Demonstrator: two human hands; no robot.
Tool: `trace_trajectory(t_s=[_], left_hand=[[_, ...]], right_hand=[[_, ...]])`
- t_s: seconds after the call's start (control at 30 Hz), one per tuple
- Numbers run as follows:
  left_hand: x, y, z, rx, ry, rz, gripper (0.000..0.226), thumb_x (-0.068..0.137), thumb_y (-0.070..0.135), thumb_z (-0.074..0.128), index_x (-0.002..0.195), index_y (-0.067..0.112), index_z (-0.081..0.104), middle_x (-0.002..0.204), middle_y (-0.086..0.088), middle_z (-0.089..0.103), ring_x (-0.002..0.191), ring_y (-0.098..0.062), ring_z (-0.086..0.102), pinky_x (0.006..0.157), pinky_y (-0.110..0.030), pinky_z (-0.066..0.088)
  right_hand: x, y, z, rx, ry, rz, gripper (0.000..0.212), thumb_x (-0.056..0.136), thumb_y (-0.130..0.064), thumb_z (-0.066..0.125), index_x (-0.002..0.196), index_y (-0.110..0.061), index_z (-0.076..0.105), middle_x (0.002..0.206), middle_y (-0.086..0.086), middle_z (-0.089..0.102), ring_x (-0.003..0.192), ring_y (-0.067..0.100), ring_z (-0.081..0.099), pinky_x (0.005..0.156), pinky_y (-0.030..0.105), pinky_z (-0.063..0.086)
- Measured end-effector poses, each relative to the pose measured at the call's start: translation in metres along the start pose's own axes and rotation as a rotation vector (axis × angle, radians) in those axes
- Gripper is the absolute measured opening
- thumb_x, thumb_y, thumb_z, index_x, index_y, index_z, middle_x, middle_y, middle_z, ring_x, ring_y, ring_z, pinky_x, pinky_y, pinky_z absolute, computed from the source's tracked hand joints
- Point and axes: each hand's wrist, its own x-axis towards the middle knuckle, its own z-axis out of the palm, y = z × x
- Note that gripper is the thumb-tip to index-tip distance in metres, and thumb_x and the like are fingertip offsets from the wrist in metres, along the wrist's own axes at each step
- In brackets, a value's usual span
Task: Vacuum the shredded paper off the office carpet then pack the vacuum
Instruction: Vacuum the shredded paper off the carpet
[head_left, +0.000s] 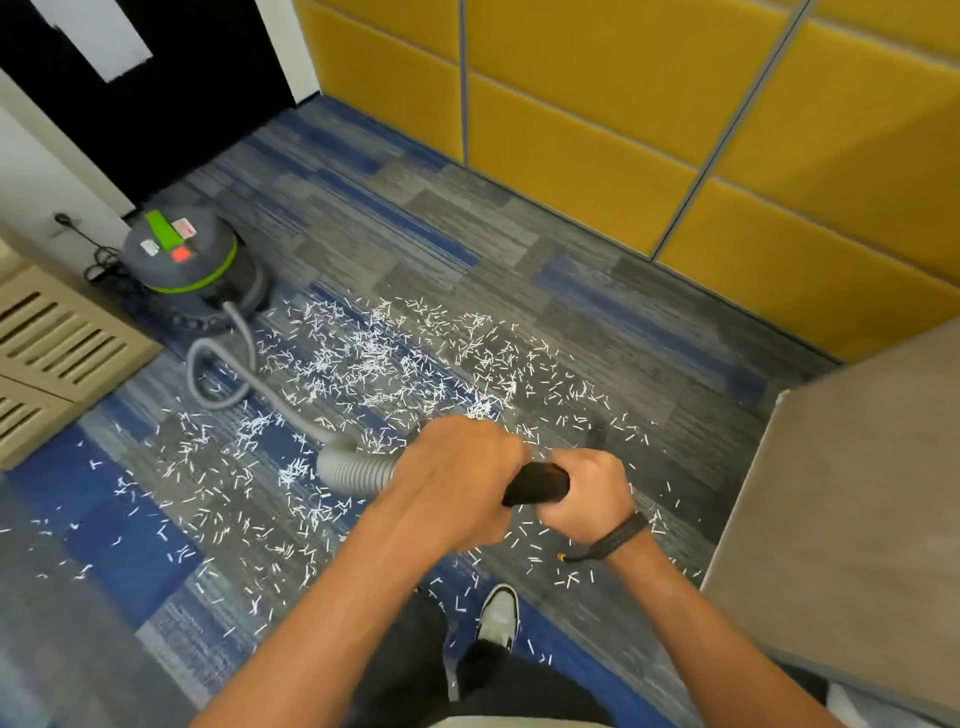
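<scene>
White shredded paper (374, 358) lies thick across the blue-and-grey carpet tiles (415, 218), densest in a band between the canister vacuum and the person's hands and thinning toward the shoe (497, 616) at the bottom. Almost none of it looks collected, so I judge the vacuuming to be at its very start.

Both hands meet on the black wand handle (535, 484), which sits above the littered patch. The left hand (457, 483) wraps over the end where the ribbed grey hose (353, 470) joins, fingers curled down around it; the right hand (589, 493) clenches the black tube just beside it, a dark strap (618, 535) on its wrist. Two hands set this close suggest either steadying the joint or twisting the parts together, though I cannot tell which. The nozzle end is hidden behind the hands.

From the handle the hose runs left, loops once on the carpet and enters the grey vacuum canister (187, 254) with its green band. The canister stands near the wall corner, well apart from the hands, likely so its black cord (96, 254) reaches the wall socket (61, 218). Its lid is on, so whatever is inside cannot be seen.

Yellow padded wall panels (623, 130) line the far side, a beige louvred cabinet (57, 343) sits at left, and a grey desk corner (857, 493) juts in at right.
</scene>
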Motion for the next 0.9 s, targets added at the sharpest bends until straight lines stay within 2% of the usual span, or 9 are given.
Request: trace_trajectory(t_s=[0.1, 0.3, 0.37, 0.5, 0.63, 0.7, 0.77, 0.83, 0.9], left_hand=[[-0.008, 0.001, -0.002, 0.006, 0.009, -0.095, 0.026, 0.083, 0.029, 0.07, 0.109, 0.03, 0.067, 0.081, 0.006, 0.061, 0.08, -0.024, 0.064, 0.071, -0.033, 0.049], [-0.025, -0.002, 0.004, 0.095, 0.089, -0.168, 0.027, 0.089, 0.035, 0.069, 0.115, 0.028, 0.065, 0.096, 0.003, 0.072, 0.087, -0.025, 0.07, 0.071, -0.035, 0.048], [-0.027, -0.003, 0.006, 0.114, 0.098, -0.188, 0.026, 0.091, 0.036, 0.068, 0.115, 0.028, 0.065, 0.096, 0.003, 0.072, 0.087, -0.024, 0.07, 0.069, -0.034, 0.044], [-0.03, -0.013, 0.015, 0.08, 0.084, -0.207, 0.023, 0.091, 0.035, 0.067, 0.113, 0.028, 0.066, 0.091, 0.004, 0.071, 0.078, -0.021, 0.065, 0.067, -0.034, 0.046], [-0.036, -0.025, 0.023, 0.045, 0.089, -0.228, 0.034, 0.086, 0.049, 0.073, 0.115, 0.032, 0.066, 0.087, 0.005, 0.07, 0.079, -0.021, 0.069, 0.068, -0.033, 0.052], [-0.035, -0.025, 0.023, 0.043, 0.076, -0.24, 0.037, 0.085, 0.05, 0.072, 0.119, 0.035, 0.064, 0.086, 0.005, 0.07, 0.08, -0.022, 0.069, 0.068, -0.034, 0.052], [-0.036, -0.02, 0.022, 0.042, 0.069, -0.252, 0.033, 0.087, 0.044, 0.066, 0.118, 0.036, 0.063, 0.081, 0.005, 0.065, 0.081, -0.023, 0.069, 0.068, -0.034, 0.05], [-0.037, -0.01, 0.021, 0.064, 0.055, -0.267, 0.029, 0.088, 0.044, 0.062, 0.117, 0.038, 0.064, 0.075, 0.006, 0.056, 0.079, -0.022, 0.068, 0.066, -0.032, 0.048], [-0.038, -0.001, 0.021, 0.059, 0.045, -0.28, 0.026, 0.089, 0.045, 0.059, 0.114, 0.04, 0.063, 0.072, 0.008, 0.053, 0.077, -0.021, 0.067, 0.064, -0.031, 0.046]], right_hand=[[0.013, -0.003, 0.004, 0.019, -0.094, -0.007, 0.018, 0.049, -0.025, 0.067, 0.056, -0.023, 0.051, 0.051, -0.004, 0.056, 0.047, 0.022, 0.056, 0.052, 0.022, 0.036], [0.028, -0.014, 0.018, 0.077, -0.159, -0.096, 0.015, 0.055, -0.033, 0.062, 0.064, -0.021, 0.064, 0.057, -0.006, 0.06, 0.055, 0.018, 0.059, 0.054, 0.026, 0.046], [0.03, -0.018, 0.022, 0.109, -0.154, -0.107, 0.01, 0.054, -0.024, 0.066, 0.061, -0.021, 0.061, 0.057, -0.007, 0.058, 0.053, 0.016, 0.055, 0.055, 0.024, 0.045], [0.031, -0.022, 0.031, 0.107, -0.215, -0.083, 0.015, 0.058, -0.018, 0.072, 0.064, -0.023, 0.058, 0.06, -0.015, 0.05, 0.058, 0.007, 0.046, 0.061, 0.022, 0.038], [0.038, -0.03, 0.026, 0.201, -0.416, -0.136, 0.025, 0.062, -0.034, 0.071, 0.083, -0.028, 0.059, 0.072, -0.012, 0.06, 0.068, 0.006, 0.058, 0.062, 0.029, 0.049], [0.047, -0.032, 0.019, 0.25, -0.485, -0.151, 0.035, 0.061, -0.035, 0.074, 0.094, -0.032, 0.061, 0.082, -0.012, 0.065, 0.076, 0.006, 0.062, 0.067, 0.025, 0.051], [0.051, -0.033, 0.013, 0.248, -0.544, -0.158, 0.026, 0.061, -0.036, 0.074, 0.084, -0.034, 0.063, 0.077, -0.012, 0.066, 0.072, 0.004, 0.063, 0.062, 0.021, 0.047], [0.049, -0.026, 0.01, 0.203, -0.606, -0.168, 0.015, 0.062, -0.043, 0.074, 0.067, -0.038, 0.06, 0.061, -0.013, 0.062, 0.06, 0.002, 0.059, 0.055, 0.018, 0.039], [0.041, -0.018, 0.01, 0.163, -0.604, -0.171, 0.021, 0.062, -0.05, 0.071, 0.059, -0.038, 0.055, 0.054, -0.012, 0.057, 0.054, 0.002, 0.056, 0.053, 0.017, 0.036]])
